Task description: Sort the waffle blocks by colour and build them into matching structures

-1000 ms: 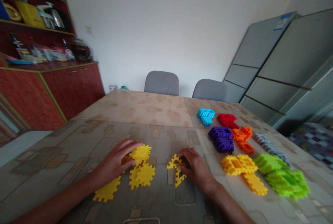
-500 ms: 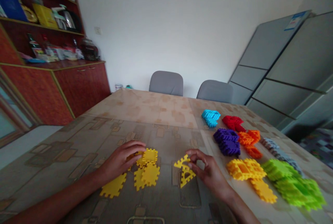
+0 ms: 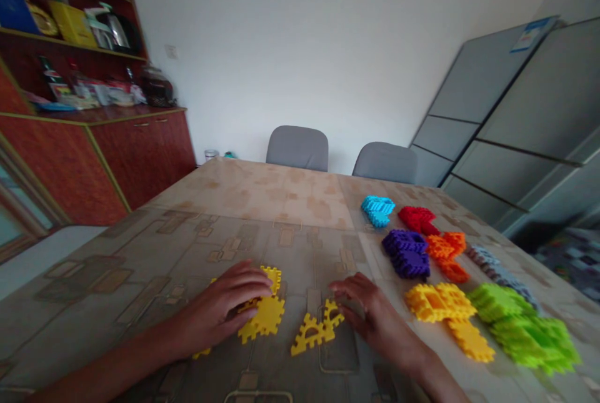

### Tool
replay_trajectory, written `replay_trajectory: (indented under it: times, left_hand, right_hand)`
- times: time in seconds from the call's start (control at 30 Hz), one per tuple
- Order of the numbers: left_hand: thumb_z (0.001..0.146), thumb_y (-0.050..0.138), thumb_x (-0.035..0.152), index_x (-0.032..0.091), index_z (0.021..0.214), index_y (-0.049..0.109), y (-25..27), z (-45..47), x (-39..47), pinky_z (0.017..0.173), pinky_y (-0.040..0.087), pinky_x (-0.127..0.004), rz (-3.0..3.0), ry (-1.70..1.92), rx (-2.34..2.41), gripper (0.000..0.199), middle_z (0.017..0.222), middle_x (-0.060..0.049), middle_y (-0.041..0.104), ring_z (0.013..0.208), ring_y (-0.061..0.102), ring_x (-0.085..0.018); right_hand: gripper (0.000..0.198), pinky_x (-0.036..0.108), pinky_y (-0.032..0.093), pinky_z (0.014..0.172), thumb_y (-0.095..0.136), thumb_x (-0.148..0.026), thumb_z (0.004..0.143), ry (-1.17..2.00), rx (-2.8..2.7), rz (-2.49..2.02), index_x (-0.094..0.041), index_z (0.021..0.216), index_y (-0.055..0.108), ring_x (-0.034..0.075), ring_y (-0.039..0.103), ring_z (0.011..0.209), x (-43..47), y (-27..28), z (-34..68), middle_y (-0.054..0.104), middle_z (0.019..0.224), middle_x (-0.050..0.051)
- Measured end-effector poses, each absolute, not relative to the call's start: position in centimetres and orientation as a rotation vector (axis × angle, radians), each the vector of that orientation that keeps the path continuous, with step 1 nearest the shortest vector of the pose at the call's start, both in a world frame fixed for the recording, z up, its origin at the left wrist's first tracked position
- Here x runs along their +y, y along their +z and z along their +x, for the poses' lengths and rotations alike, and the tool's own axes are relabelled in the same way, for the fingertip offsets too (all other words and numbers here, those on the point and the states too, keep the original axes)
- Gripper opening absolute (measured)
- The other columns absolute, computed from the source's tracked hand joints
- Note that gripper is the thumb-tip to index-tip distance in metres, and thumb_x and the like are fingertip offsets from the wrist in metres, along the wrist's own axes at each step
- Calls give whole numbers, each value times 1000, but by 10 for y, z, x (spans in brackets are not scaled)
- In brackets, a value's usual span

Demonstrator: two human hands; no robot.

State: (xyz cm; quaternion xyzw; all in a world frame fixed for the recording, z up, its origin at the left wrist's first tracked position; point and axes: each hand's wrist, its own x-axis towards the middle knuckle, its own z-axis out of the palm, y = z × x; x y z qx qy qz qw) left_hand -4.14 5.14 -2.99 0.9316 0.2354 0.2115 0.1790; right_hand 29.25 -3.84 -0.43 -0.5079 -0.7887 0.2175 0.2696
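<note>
Several yellow square plates with notched edges (image 3: 269,315) lie in a loose, overlapping group on the table. My left hand (image 3: 237,300) is curved over them, its thumb and fingers apart; its palm and hand hide some of the plates. To their right, two yellow triangular frames with notched edges (image 3: 312,333) rest on the tabletop, one touching or overlapping the other. Just right of these frames is my right hand (image 3: 368,309), loosely curled with thumb and forefinger apart. Its fingertips are close to the nearer frame's edge; whether they touch is hard to tell.
Piles of interlocking pieces in yellow (image 3: 440,303), lime green (image 3: 529,328), purple (image 3: 407,254), orange (image 3: 447,253), red (image 3: 417,219), light blue (image 3: 377,209) and grey (image 3: 504,272) stand on the right of the table (image 3: 281,190). Two grey chairs (image 3: 297,148) are beyond it.
The triangular frames have left my right hand's pinch and turned, now lying lower and further left. My left hand has shifted right, over more of the square plates.
</note>
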Motion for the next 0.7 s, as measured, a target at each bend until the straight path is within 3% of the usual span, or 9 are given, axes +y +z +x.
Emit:
replay_trajectory:
  times: [0.17, 0.4, 0.7]
  left_hand:
    - [97, 60, 27, 32, 141, 52, -34, -43, 54, 123, 24, -49, 2654, 517, 716, 45, 142, -4, 58, 135, 49, -25]
    - [97, 58, 25, 32, 135, 58, -42, -45, 61, 121, 29, -45, 2642, 578, 695, 38, 138, -4, 62, 131, 53, -24]
    - [99, 55, 28, 32, 133, 60, -46, -44, 64, 117, 37, -41, 2656, 585, 688, 35, 136, -3, 63, 131, 53, -24]
  right_hand:
    - [48, 43, 43, 103, 68, -9, 82, 637, -2301, -1436, -25, 127, 62, 26, 56, 116, -41, -5, 299, 63, 125, 8]
    - [23, 36, 48, 87, 72, -14, 81, 615, -2282, -1530, -21, 102, 67, 24, 60, 99, -36, -9, 300, 65, 104, 6]
    - [20, 35, 48, 87, 71, -17, 85, 539, -2099, -1608, -19, 104, 63, 24, 60, 99, -37, -1, 295, 65, 104, 8]
